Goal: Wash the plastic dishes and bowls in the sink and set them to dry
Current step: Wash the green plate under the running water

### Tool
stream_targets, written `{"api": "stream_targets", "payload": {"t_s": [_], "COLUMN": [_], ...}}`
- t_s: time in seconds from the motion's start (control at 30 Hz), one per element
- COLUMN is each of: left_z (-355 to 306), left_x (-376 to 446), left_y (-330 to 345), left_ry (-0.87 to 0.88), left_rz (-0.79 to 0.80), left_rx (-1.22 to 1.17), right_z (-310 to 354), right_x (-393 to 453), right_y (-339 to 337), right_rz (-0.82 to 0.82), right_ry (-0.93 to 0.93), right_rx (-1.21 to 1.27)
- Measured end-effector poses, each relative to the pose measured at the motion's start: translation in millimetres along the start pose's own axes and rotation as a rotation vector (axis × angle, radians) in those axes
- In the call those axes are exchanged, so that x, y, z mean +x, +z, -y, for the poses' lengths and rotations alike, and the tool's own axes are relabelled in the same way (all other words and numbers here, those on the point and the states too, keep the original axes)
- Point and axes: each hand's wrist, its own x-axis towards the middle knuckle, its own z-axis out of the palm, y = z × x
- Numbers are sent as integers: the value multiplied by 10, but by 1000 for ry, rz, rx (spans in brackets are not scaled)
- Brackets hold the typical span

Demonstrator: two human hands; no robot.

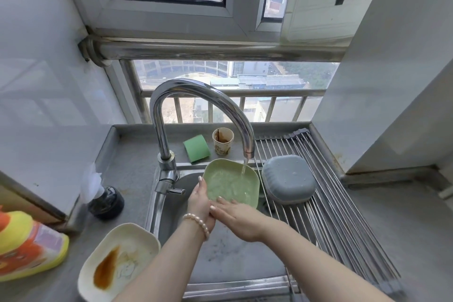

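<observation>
The green plastic bowl (231,184) tilts under the faucet (196,115) stream above the sink (220,252); its underside is hidden. The left hand (199,200) grips its rim; right hand's (239,219) straight fingers press its near edge.

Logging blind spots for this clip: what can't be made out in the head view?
- Green dish underside: faces away; left hand covers its near-left rim.
- Sink drain: behind both forearms.
- Blue bowl inside: it lies upside down on the rack.
- Yellow bottle: cut by the left edge, label blurred.
- Paper cup print: too small.
</observation>
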Motion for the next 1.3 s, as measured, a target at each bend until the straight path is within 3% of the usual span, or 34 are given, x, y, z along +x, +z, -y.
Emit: {"api": "stream_targets", "payload": {"t_s": [0.17,0.33,0.47,0.53,0.63,0.8,0.93,1.03,1.1,1.2,1.27,1.3], "left_z": [-31,91,169,117,-12,-80,-119,-70,-36,-108,-104,-73], "left_x": [-4,-101,-149,-159,-110,0,97,328,440,155,-5,-26], "left_y": [-35,-58,8,3,-68,-104,-203,-333,-369,-220,-172,-183], "left_ry": [69,-45,-131,-168,-188,35,173,131,20,-233,-354,-364], "left_rz": [-32,69,131,135,87,-67,-167,-188,-185,-165,-106,-74], "left_rx": [140,67,-285,-327,-129,141,563,691,672,475,374,357], "right_z": [-72,45,181,210,201,66,-193,-402,-428,-312,-256,-260], "right_x": [-41,203,310,284,157,-67,-128,-151,-118,-73,-55,-42], "right_y": [-52,-62,-5,24,122,145,183,123,45,-101,-208,-250], "right_rz": [-106,-197,-183,-156,-71,-59,-174,-221,-356,-650,-626,-565], "right_ry": [105,302,173,106,-22,-29,-2,94,219,301,404,453], "right_rx": [-188,-161,-100,-79,1,107,-143,-334,-199,495,868,911]}}
